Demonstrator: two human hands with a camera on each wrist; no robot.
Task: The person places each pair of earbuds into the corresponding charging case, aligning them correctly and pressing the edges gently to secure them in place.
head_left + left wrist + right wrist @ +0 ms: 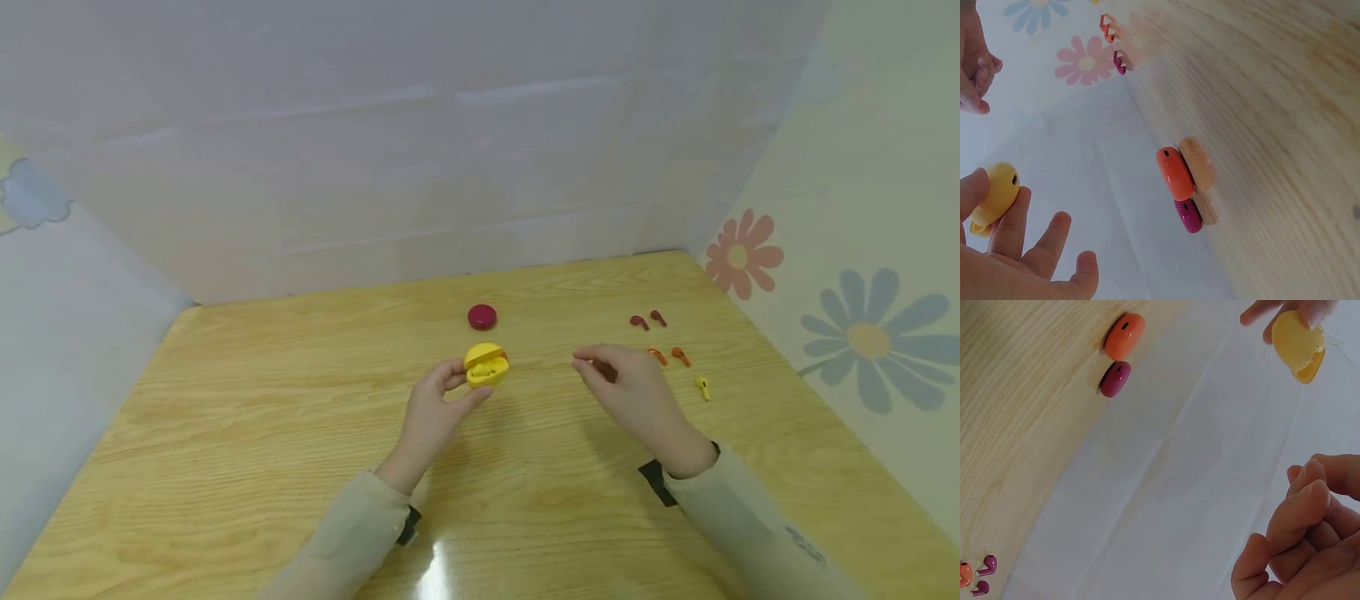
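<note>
In the head view my left hand (pixel 438 400) holds a yellow earbud case (pixel 482 352) up over the table between thumb and fingers, with its lid raised. A yellow earbud shows in one side of the case, and a dark hollow beside it. My right hand (pixel 637 396) is in the air to the right of the case, fingers loosely bent and nothing visible between them. Close to that hand lie a yellow earbud (pixel 702 387) and two orange earbuds (pixel 679 356). An orange case (pixel 1175 175), mostly hidden behind the yellow one in the head view, stands closed on the table.
A closed magenta case (pixel 482 317) stands farther back, beside the orange one. Two magenta earbuds (pixel 639 322) lie at the back right of the wooden table (pixel 262 433). Pale cloth walls (pixel 450 192) rise at the back and both sides.
</note>
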